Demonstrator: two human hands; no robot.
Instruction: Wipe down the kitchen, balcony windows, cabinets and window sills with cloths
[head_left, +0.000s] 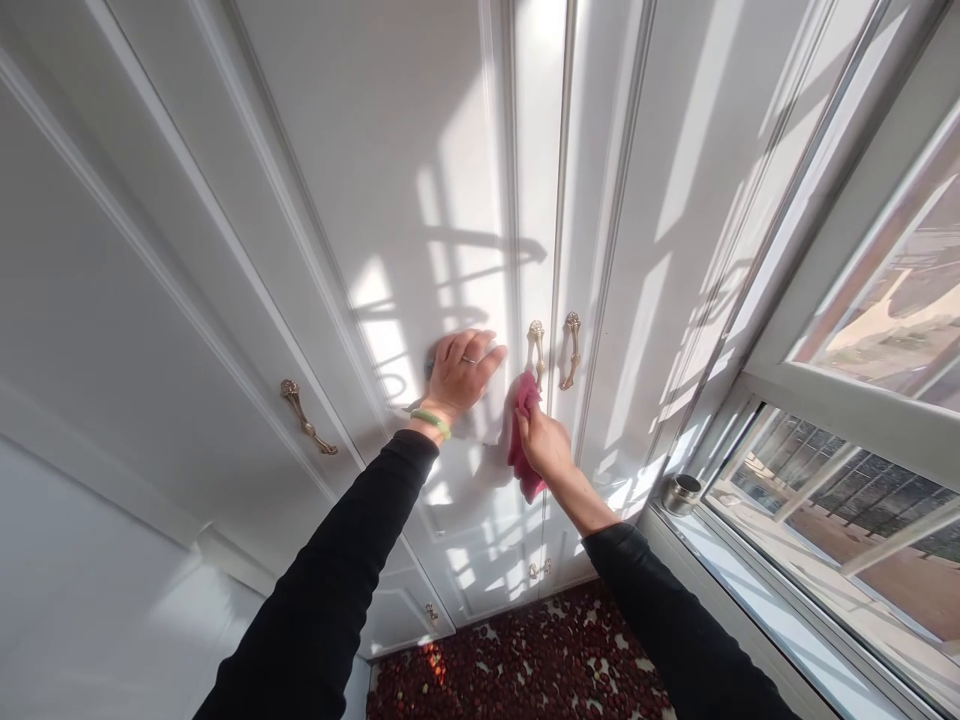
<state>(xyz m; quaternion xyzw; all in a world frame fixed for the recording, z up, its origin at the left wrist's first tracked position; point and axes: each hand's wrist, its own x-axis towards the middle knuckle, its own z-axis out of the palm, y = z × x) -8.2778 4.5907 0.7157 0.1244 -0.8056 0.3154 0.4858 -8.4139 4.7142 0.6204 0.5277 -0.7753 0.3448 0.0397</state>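
Observation:
My right hand [546,440] is closed around a bunched pink cloth [527,400]. The cloth's upper end touches or overlaps the lower part of a gold-coloured door handle [537,350]. My left hand [463,372], with a ring and a pale green bangle [431,423], rests against the white cabinet door [390,150] left of that handle. Its fingers are stretched out and a little bent on the panel; whether anything lies under the palm is hard to make out. A second, matching handle [571,350] is just right of the first, on the neighbouring door.
Another gold handle [307,418] is farther left, and small knobs [431,612] sit on the low doors. A window [862,480] stands at right, with a round metal tin [681,493] on its sill. Dark red, date-like fruits [517,660] cover the floor below.

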